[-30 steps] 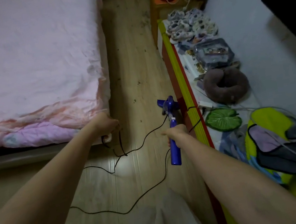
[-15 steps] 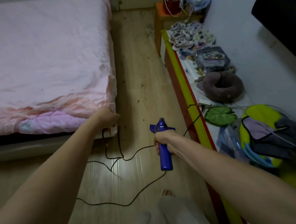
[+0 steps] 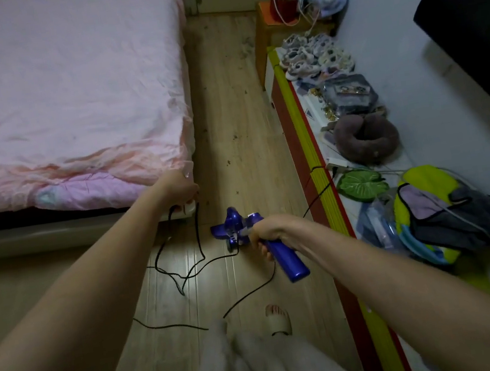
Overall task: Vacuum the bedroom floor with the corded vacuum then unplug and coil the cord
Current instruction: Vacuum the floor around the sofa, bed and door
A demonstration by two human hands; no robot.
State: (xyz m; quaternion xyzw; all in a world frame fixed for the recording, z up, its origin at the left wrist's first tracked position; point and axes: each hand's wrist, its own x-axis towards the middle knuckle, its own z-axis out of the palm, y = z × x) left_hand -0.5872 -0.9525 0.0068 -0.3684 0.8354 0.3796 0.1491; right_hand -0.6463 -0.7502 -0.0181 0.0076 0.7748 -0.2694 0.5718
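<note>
My right hand [image 3: 268, 231] grips the handle of a small blue handheld vacuum [image 3: 289, 259], whose nozzle head [image 3: 232, 227] sits low over the wooden floor [image 3: 226, 108]. Its black cord [image 3: 186, 270] lies in loose loops on the floor between my arms. At the corner of the bed my left hand [image 3: 179, 188] holds a white thing where the cord ends, its fingers curled under. Dark specks of dirt dot the floor strip beside the bed.
A bed with a pink cover [image 3: 58, 95] fills the left. Along the right runs a low red and yellow shelf [image 3: 302, 132] with shoes, a grey cushion [image 3: 365, 138], a green leaf and bags. A small orange table [image 3: 269, 27] stands at the far end. My slippered foot [image 3: 278, 320] is below.
My right hand has pulled the vacuum back and to the left, tilting its handle rightward. The view has lifted. My left hand stays at the bed corner.
</note>
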